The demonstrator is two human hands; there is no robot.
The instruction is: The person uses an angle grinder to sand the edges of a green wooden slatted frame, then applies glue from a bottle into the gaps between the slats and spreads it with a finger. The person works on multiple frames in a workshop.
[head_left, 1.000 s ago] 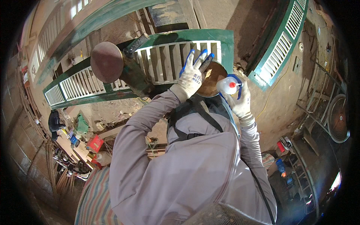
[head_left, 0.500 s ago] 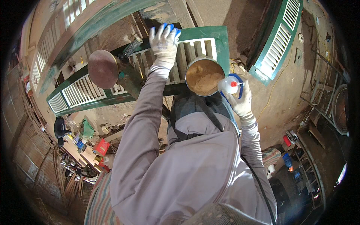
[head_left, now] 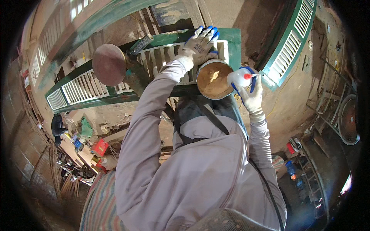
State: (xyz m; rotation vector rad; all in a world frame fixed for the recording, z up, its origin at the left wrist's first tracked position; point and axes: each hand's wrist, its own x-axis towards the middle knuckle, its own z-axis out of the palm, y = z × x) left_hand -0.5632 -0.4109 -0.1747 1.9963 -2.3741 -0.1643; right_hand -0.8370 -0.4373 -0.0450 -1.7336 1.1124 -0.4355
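A round brown disc [head_left: 109, 64] on a stand sits well left of the left hand, with a long green louvred frame [head_left: 83, 89] running below it. Another green louvred shutter [head_left: 293, 44] leans right of the right hand; a red box [head_left: 100, 147] lies far below left.

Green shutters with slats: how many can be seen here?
3. One green shutter lies flat under the left hand and the tin. A second leans at upper right. A third stands at upper left, partly cut off; others may be hidden.
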